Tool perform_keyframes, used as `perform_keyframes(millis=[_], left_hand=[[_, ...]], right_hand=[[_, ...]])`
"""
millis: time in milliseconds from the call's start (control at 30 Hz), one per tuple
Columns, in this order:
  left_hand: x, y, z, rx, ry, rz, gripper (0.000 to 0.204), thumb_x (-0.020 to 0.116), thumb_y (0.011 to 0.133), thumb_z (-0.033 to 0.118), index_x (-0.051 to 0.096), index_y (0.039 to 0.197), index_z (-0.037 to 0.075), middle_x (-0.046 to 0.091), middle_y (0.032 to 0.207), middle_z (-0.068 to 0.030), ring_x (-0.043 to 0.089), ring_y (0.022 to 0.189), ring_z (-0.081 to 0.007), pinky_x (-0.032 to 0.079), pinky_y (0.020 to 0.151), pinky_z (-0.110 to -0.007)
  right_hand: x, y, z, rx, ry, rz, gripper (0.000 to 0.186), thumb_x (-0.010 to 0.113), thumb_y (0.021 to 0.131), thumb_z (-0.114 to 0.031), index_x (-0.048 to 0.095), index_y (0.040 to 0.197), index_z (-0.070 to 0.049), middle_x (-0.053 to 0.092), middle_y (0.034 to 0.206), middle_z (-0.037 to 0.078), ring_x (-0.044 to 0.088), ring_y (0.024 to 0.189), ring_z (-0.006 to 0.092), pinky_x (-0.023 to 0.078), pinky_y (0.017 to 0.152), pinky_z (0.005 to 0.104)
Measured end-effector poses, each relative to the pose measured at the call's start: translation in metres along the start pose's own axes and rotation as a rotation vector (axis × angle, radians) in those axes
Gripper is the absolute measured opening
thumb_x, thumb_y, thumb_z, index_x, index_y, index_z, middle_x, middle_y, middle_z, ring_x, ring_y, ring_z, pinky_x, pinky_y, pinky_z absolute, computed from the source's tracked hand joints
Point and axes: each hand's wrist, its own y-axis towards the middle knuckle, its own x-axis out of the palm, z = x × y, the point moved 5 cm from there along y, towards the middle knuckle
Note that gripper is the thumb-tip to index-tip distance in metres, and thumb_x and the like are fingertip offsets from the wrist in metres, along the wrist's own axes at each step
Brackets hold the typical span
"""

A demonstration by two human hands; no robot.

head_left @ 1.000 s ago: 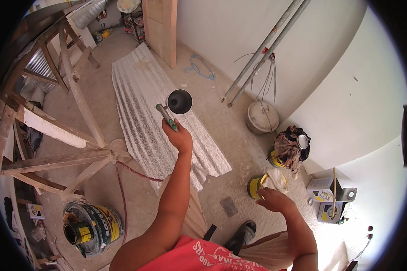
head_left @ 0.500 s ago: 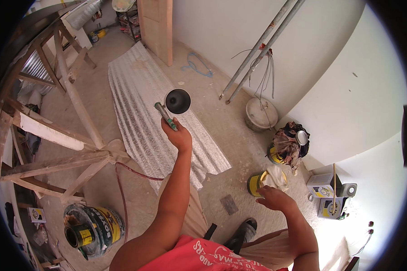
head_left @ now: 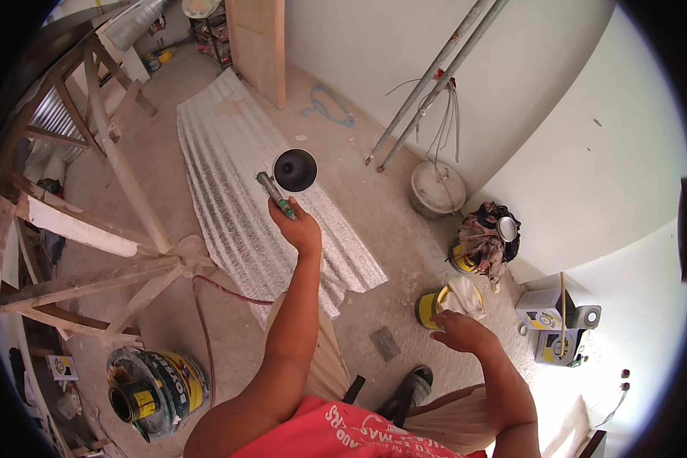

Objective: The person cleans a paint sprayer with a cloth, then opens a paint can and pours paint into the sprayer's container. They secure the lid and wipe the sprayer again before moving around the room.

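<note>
My left hand (head_left: 298, 225) is closed round the green-and-silver handle of a spray gun (head_left: 277, 196), whose cup (head_left: 295, 169) shows a dark inside from above, over a silvery corrugated sheet (head_left: 221, 168) on the floor. My right hand (head_left: 458, 332) hangs with loosely bent, parted fingers and nothing visible in them. Its fingertips are in front of a yellow can (head_left: 429, 308) topped with white cloth (head_left: 464, 294); whether they touch it I cannot tell.
A timber frame (head_left: 126, 275) fills the left, with a paint bucket (head_left: 175, 385) and red hose (head_left: 200, 320) below. Two pipes (head_left: 427, 88), a lidded tub (head_left: 437, 187), a cloth-topped bucket (head_left: 485, 240) and boxes (head_left: 549, 313) line the right wall. A door panel (head_left: 256, 49) stands at the back.
The view has shifted slightly, so the surroundings sit a little higher and further left. Both hands keep nearly the same pose, the left still gripping the spray gun.
</note>
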Motion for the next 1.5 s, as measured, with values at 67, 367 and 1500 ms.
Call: perform_keyframes(millis=[67,367,1500], left_hand=[[0.002,-0.001,0.0,-0.009,-0.013,-0.011,0.05,0.05,0.105,0.018,0.03,0.145,-0.005,0.045,0.137,-0.0293,0.053,0.123,-0.0391,0.046,0.097,-0.044],[0.005,-0.004,0.003,-0.03,-0.048,-0.017,0.05,0.051,0.104,0.017,0.031,0.145,-0.004,0.045,0.136,-0.0285,0.053,0.122,-0.0385,0.047,0.096,-0.044],[0.019,0.002,-0.082,-0.357,0.136,-0.121,0.05,0.058,0.097,0.016,0.04,0.136,-0.01,0.057,0.127,-0.0321,0.06,0.114,-0.0429,0.048,0.097,-0.045]], right_hand=[[-0.001,-0.001,-0.001,0.005,0.001,-0.002,0.049,0.064,0.094,-0.035,0.056,0.131,-0.004,0.06,0.127,0.021,0.06,0.116,0.0391,0.047,0.099,0.0454],[0.005,-0.004,0.005,-0.016,-0.016,0.024,0.048,0.063,0.094,-0.036,0.056,0.131,-0.006,0.061,0.125,0.023,0.062,0.112,0.0397,0.049,0.097,0.0466],[0.006,0.002,0.013,-0.061,-0.05,0.03,0.046,0.063,0.094,-0.034,0.057,0.129,-0.005,0.062,0.115,0.022,0.062,0.108,0.0396,0.048,0.092,0.0474]])
